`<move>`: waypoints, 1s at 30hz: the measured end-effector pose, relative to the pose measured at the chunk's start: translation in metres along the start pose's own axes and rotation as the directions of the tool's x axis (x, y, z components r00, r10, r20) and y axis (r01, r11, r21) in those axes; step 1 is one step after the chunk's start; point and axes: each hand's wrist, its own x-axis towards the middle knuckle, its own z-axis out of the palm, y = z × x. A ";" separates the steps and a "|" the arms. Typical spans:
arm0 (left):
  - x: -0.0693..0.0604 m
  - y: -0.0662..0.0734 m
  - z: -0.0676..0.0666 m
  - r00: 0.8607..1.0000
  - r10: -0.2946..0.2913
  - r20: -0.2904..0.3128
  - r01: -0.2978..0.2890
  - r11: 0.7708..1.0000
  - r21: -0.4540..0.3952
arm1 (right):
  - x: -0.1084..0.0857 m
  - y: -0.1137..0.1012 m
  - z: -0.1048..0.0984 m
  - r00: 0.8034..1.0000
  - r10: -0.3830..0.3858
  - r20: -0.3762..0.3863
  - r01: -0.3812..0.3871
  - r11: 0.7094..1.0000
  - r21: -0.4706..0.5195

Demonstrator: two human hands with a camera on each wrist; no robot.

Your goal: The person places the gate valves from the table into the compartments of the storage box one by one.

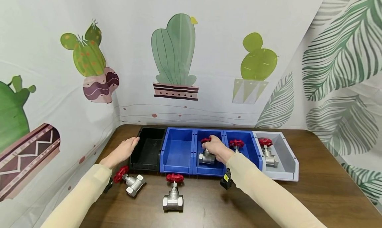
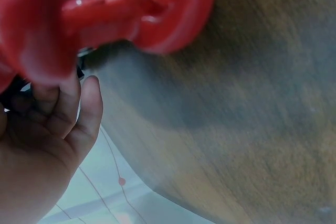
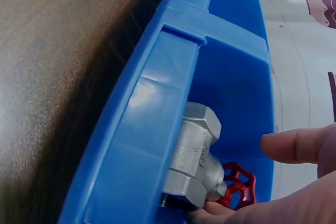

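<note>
Handwheel point(image 2: 115, 30) partly masks relaxed left hand point(image 1: 123, 150) in wrist view; right hand point(image 1: 219, 149) at valve point(image 3: 189, 153), unclear whether gripping.

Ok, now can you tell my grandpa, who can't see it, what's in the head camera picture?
A person's right hand is at a valve in the middle blue bin, and the left hand is by the black bin. Two more valves are on the table; the right blue bin and the gray bin hold one each.
</note>
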 end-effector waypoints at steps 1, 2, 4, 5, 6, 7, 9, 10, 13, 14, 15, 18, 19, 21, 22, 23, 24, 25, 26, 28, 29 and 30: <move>0.000 0.000 0.000 1.000 0.000 -0.002 0.000 1.000 0.000 | -0.001 -0.001 0.000 1.000 0.000 0.005 0.000 1.000 0.004; 0.000 0.000 0.000 1.000 0.001 -0.003 -0.001 1.000 -0.001 | -0.001 -0.001 -0.001 1.000 -0.002 0.009 0.002 1.000 0.003; 0.000 0.000 0.000 1.000 0.004 -0.006 -0.004 1.000 -0.003 | -0.003 -0.003 -0.002 1.000 -0.002 0.018 0.002 1.000 -0.001; 0.000 0.000 0.000 1.000 0.005 -0.006 -0.005 1.000 -0.002 | -0.004 -0.004 -0.003 1.000 -0.001 0.021 0.001 1.000 -0.004; 0.000 0.000 0.000 1.000 0.007 -0.006 -0.007 1.000 -0.001 | -0.006 -0.005 -0.004 1.000 -0.001 0.023 0.002 1.000 -0.008; 0.000 0.000 -0.001 1.000 0.002 -0.007 -0.002 1.000 -0.004 | -0.007 -0.006 -0.005 1.000 -0.001 0.027 0.002 1.000 -0.013; 0.000 0.000 -0.001 1.000 0.003 -0.007 -0.003 1.000 -0.003 | -0.011 -0.009 -0.007 0.999 -0.002 0.036 0.003 1.000 -0.020; -0.001 0.001 -0.001 1.000 0.002 -0.007 -0.002 1.000 -0.007 | -0.012 -0.010 -0.008 0.999 -0.002 0.040 0.003 1.000 -0.021; 0.000 0.000 -0.001 1.000 -0.002 -0.011 0.001 1.000 -0.013 | -0.018 -0.014 -0.011 0.999 -0.007 0.050 0.008 1.000 -0.022; -0.001 0.001 -0.001 1.000 0.000 -0.012 -0.001 1.000 -0.013 | -0.020 -0.015 -0.012 0.998 -0.012 0.056 0.013 1.000 -0.022; -0.001 0.001 -0.001 1.000 0.000 -0.013 0.000 1.000 -0.014 | -0.021 -0.016 -0.013 0.998 -0.016 0.061 0.017 1.000 -0.023; -0.001 0.000 0.000 1.000 0.002 -0.016 -0.002 1.000 -0.010 | -0.027 -0.020 -0.017 0.996 -0.027 0.081 0.031 0.999 -0.037; -0.001 0.000 0.000 1.000 0.001 -0.018 -0.001 1.000 -0.008 | -0.029 -0.022 -0.019 0.996 -0.032 0.086 0.036 0.998 -0.043; -0.001 0.000 0.000 1.000 -0.003 -0.017 0.003 1.000 -0.013 | -0.031 -0.024 -0.023 0.995 -0.029 0.099 0.034 0.999 -0.042; -0.001 0.000 0.000 1.000 -0.005 -0.016 0.005 1.000 -0.016 | -0.032 -0.025 -0.025 0.994 -0.026 0.109 0.030 0.999 -0.038; -0.001 0.000 0.000 1.000 -0.008 -0.017 0.008 1.000 -0.021 | -0.033 -0.025 -0.028 0.993 -0.023 0.116 0.027 0.999 -0.033; -0.002 0.000 0.000 1.000 -0.010 -0.018 0.010 1.000 -0.023 | -0.034 -0.026 -0.030 0.993 -0.018 0.120 0.021 0.999 -0.027; -0.002 0.000 -0.001 1.000 -0.012 -0.020 0.012 1.000 -0.026 | -0.034 -0.027 -0.032 0.992 -0.014 0.126 0.016 1.000 -0.014; -0.002 0.001 -0.001 1.000 -0.014 -0.020 0.013 1.000 -0.027 | -0.034 -0.027 -0.035 0.991 -0.015 0.136 0.015 1.000 -0.003; -0.002 0.001 -0.001 1.000 -0.014 -0.020 0.014 1.000 -0.027 | -0.034 -0.027 -0.038 0.990 -0.027 0.137 0.025 1.000 0.014; -0.002 0.001 -0.001 1.000 -0.014 -0.021 0.013 1.000 -0.026 | -0.033 -0.027 -0.040 0.991 -0.034 0.132 0.031 0.999 0.022; -0.002 0.001 -0.001 1.000 -0.013 -0.021 0.012 1.000 -0.023 | -0.033 -0.027 -0.041 0.991 -0.042 0.128 0.038 0.999 0.030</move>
